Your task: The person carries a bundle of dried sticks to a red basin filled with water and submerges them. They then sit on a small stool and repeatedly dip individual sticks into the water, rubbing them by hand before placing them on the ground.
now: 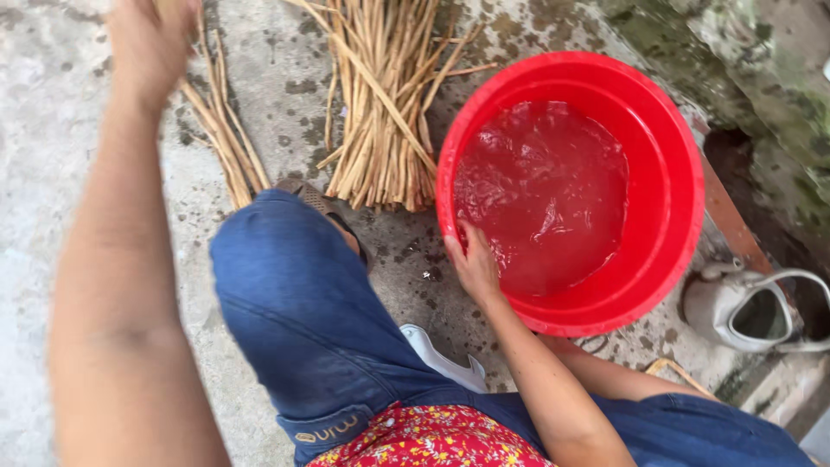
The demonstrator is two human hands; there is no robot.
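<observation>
Concrete floor (pixel 52 173) – red basin (pixel 670 173), cane bundles (pixel 385 112), kettle (pixel 735 307).

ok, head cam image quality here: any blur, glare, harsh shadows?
Head view: the left hand is smeared by motion blur at the top edge; the right hand on the red tub rim is sharp. Light is soft and even, with no hard shadows. The water shows faint ripple highlights but no blown glare. The stick bundle is in focus.

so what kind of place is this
Probably an outdoor yard or wash spot: bare stained concrete ground, a mossy stone wall, and a red tub of water beside bundled sticks. The right hand grips the tub's rim.
</observation>
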